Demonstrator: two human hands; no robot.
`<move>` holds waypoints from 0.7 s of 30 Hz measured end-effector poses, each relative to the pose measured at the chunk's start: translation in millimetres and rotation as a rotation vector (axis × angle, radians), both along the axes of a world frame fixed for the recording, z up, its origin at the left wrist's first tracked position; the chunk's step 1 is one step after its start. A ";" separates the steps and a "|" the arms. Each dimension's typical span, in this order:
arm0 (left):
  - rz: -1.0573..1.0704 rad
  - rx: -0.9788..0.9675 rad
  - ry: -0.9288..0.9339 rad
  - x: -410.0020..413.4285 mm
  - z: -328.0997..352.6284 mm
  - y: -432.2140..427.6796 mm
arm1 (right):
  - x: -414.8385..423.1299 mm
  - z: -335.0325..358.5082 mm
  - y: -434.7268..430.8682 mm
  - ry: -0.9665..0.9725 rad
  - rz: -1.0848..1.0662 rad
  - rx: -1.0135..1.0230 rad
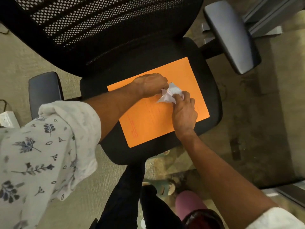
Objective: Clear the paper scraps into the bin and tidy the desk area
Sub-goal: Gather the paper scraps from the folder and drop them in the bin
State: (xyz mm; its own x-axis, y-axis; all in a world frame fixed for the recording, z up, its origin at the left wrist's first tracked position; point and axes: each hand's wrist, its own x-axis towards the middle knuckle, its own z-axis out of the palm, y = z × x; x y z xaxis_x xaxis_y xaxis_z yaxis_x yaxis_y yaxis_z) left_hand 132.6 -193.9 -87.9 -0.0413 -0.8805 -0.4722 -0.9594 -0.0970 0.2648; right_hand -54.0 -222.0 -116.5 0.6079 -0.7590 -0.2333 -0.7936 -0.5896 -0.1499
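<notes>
Two hands, left hand [151,84] and right hand [184,111], pinch crumpled white paper [170,93] above smooth orange folder [158,116].

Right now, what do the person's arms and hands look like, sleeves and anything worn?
Both hands, left hand and right hand, are bare, with no gloves, rings or watch visible. Both forearms are uncovered. The left sleeve is white with dark blue leaf prints, pushed up; the right sleeve shows only white.

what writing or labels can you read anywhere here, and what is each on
No text here can be read.
Orange folder on the chair seat: red print near its lower left corner and faint ruled lines, too blurred to read.
Crumpled white paper held by the left hand and right hand: faint marks, too small to read.
</notes>
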 end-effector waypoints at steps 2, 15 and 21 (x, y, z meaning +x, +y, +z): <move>0.001 -0.008 0.003 2.6 1.3 6.4 | -5.4 1.0 -1.1 -0.066 -0.048 -0.002; 0.134 -0.003 0.054 5.8 19.7 31.0 | -32.7 5.7 -13.9 -0.276 -0.202 0.199; 0.229 -0.027 0.112 -5.4 31.2 36.7 | -57.1 23.7 -4.8 -0.348 -0.363 0.253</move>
State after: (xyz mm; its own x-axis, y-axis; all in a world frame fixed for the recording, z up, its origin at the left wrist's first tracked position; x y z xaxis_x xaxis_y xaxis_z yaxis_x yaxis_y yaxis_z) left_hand 127.2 -157.2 -56.7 0.1097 -0.8851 -0.4523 -0.8777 -0.2998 0.3739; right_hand -111.0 -226.8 -92.9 0.3916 -0.8803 -0.2679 -0.8174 -0.1991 -0.5406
